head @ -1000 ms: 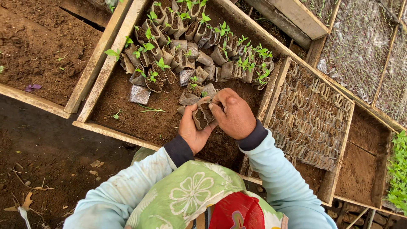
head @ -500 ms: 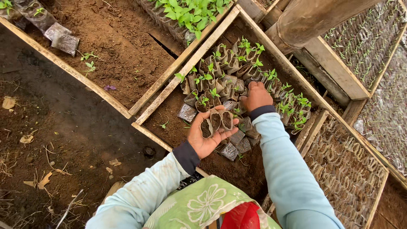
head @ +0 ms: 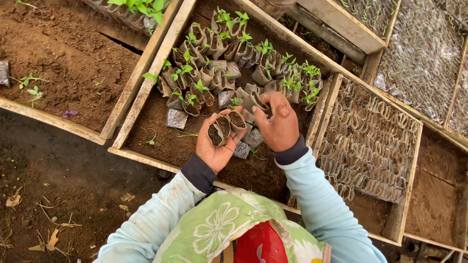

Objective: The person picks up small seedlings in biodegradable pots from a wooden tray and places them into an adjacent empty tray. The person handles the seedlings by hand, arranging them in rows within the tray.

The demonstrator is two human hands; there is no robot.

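My left hand is palm up over the soil of a wooden seedbed frame, cradling three small soil-filled pots with no sprouts. My right hand is just to its right, fingers pinched on another small soil pot at the edge of the seedling cluster. Several more little pots with green seedlings stand in rows behind both hands. A few flattened grey pots lie on the soil beside them.
A second wooden bed of bare soil lies to the left. On the right a frame holds rows of empty pot sleeves. Mesh-covered beds are at the top right. Dark earth path runs at lower left.
The view has swung left and tilted. My right hand drew back from the seedlings toward the left hand, now pinching a pot. The left hand still holds its pots.
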